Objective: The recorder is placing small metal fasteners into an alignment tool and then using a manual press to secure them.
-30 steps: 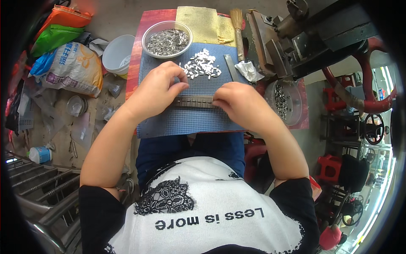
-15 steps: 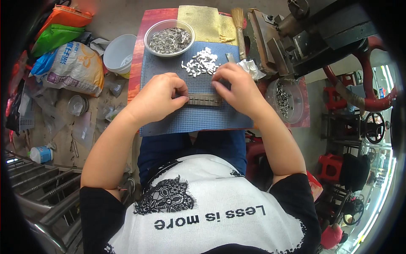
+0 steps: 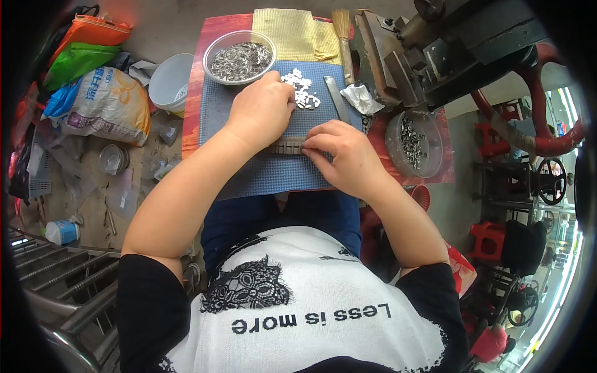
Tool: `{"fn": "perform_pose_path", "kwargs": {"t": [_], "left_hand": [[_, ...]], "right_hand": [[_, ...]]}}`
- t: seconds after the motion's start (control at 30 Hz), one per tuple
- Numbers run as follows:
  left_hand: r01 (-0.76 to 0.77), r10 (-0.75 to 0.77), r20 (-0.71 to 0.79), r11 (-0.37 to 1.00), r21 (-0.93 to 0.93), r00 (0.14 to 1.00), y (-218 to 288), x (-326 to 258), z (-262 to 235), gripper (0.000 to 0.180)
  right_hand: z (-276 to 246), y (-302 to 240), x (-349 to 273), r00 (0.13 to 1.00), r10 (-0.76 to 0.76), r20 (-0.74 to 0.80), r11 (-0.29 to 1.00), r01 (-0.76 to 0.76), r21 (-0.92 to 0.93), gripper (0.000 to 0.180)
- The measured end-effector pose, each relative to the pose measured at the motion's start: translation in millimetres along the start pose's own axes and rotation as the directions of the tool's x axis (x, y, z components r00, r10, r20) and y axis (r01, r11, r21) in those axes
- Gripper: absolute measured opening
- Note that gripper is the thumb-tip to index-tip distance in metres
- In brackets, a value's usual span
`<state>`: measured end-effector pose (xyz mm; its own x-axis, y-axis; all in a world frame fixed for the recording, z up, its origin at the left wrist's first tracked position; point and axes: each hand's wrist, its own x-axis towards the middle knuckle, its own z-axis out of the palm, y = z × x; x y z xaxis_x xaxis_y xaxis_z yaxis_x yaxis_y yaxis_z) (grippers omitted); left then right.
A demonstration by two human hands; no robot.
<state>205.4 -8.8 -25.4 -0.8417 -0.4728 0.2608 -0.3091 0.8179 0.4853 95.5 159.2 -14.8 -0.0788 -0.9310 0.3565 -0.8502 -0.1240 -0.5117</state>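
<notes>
Leftmost, an orange bag [image 3: 102,30] lies above a green bag [image 3: 79,60], with a large printed sack [image 3: 109,105] below them. Further down stand a small white-and-blue container [image 3: 61,232] and, in the lower corner, a metal tube frame [image 3: 65,307]. Next come some clear round containers [image 3: 112,156] and a pale bucket [image 3: 169,84], just beside the counter.

The counter [image 3: 194,118] shows a red wood-patterned edge along its left. A clear bowl [image 3: 240,59] full of small silvery metal pieces sits near its far left corner. Just below that bowl is the left hand [image 3: 261,112], fingers bent and narrow, fingertips at the near left side of a loose pile of white pieces [image 3: 305,99]; whether they pinch one cannot be told. Behind the pile lies a yellow textured mat [image 3: 283,34]. A slotted metal bar [image 3: 288,148] rests crosswise on a blue textured mat [image 3: 252,180], between the hands and nearer the person than the pile. At its right end the right hand [image 3: 342,152] has thumb and forefinger close together; grip or mere touch is unclear.

Further right lie a flat metal strip [image 3: 336,99], a straw brush [image 3: 342,46] and crumpled white paper [image 3: 362,99]. Past them stand a dark machine [image 3: 398,78] and a clear tub [image 3: 440,149] holding small dark metal pieces. Rightmost is a red stool [image 3: 487,239].
</notes>
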Motion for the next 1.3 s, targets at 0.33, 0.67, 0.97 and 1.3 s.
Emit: {"fn": "perform_pose_path", "kwargs": {"t": [0.33,0.67,0.97,1.3], "left_hand": [[0.191,-0.168,0.092,0.885,-0.423,0.981,4.9,-16.3,-32.8,0.011],[0.265,-0.126,0.294,0.825,-0.499,0.947,-11.8,-49.6,-34.0,0.01],[0.044,0.039,0.203,0.921,-0.388,0.979,-12.9,-52.1,-30.7,0.01],[0.106,-0.004,0.256,0.917,-0.386,0.967,-10.4,-53.4,-35.7,0.012]], "right_hand": [[12.6,42.0,47.0,0.99,-0.014,-0.141,0.984,-0.011,-0.178,0.004],[-2.2,27.3,34.8,1.0,0.012,0.016,0.997,-0.011,-0.075,0.013],[3.5,5.3,11.4,0.987,0.051,0.155,0.986,-0.074,0.15,0.012],[-0.9,2.8,15.0,0.985,0.113,0.13,0.975,-0.135,0.175,0.01]]}}
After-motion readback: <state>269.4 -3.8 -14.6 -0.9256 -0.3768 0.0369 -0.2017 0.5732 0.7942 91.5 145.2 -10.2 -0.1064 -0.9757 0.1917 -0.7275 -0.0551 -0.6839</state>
